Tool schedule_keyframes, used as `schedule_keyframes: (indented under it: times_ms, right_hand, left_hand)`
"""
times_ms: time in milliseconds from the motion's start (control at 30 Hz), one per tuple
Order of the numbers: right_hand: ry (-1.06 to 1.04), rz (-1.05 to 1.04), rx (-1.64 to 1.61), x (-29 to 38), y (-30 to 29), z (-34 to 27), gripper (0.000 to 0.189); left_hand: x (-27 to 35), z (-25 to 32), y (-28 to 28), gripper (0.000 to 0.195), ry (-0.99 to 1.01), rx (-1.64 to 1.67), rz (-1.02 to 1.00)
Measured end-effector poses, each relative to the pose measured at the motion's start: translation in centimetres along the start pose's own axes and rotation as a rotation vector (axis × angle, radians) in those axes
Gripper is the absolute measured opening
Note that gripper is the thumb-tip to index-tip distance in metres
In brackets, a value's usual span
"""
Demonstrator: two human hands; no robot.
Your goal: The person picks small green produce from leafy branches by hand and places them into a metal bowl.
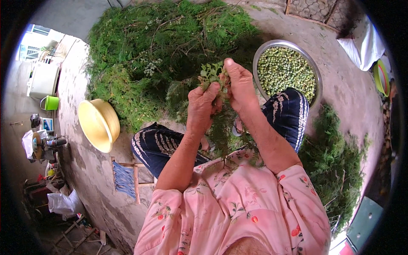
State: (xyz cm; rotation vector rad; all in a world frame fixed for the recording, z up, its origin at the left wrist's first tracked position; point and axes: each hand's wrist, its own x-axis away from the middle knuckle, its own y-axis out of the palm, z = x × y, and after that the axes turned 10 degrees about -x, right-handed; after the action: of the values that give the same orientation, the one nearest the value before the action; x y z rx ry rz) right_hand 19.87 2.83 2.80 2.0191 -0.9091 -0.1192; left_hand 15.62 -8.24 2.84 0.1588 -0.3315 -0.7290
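Both of my hands meet over my lap around one leafy conifer sprig (220, 127) bearing small green cones. My left hand (204, 98) grips it near the cone-bearing end, thumb pressed against it. Close beside, my right hand (239, 81) has its thumb raised and its curled fingers at the same cluster of cones (211, 71). Some fingertips are hidden behind the greenery. The sprig's feathery foliage hangs down between my forearms. To the right, a round metal basin (319, 79) holds a heap of small green cones (283, 70), partly covered by my knee.
A large pile of cut conifer branches (153, 47) spreads ahead and to the left. Another heap of branches (338, 172) lies at my right side. A yellow plastic basin (95, 124) tilts on the concrete floor at left, near a low woven stool (125, 179) and a green bucket (51, 103).
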Motion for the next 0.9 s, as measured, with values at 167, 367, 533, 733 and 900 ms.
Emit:
schedule_keyframes:
  times_ms: [167, 367, 533, 733, 900]
  right_hand:
    - [0.108, -0.098, -0.165, 0.4, -0.6, -1.3, 0.024]
    - [0.036, -0.235, 0.220, 2.2, -1.0, -1.3, 0.015]
    - [0.029, -0.111, 0.238, 2.9, -0.9, -0.8, 0.014]
    - [-0.054, -0.195, 0.484, 2.9, -1.1, -0.7, 0.015]
    - [0.361, -0.213, 0.067, 1.6, -3.0, -1.6, 0.012]
  left_hand:
    - [-0.2, -0.2, -0.3, 0.019, 0.057, 0.090, -0.094]
    - [-0.5, 0.0, -0.4, 0.021, 0.111, 0.081, -0.032]
    - [-0.7, -0.3, -0.4, 0.018, 0.126, 0.064, 0.067]
    - [-0.9, -0.6, -0.4, 0.013, 0.108, -0.098, 0.189]
    - [-0.7, 0.0, -0.5, 0.021, -0.063, 0.018, 0.042]
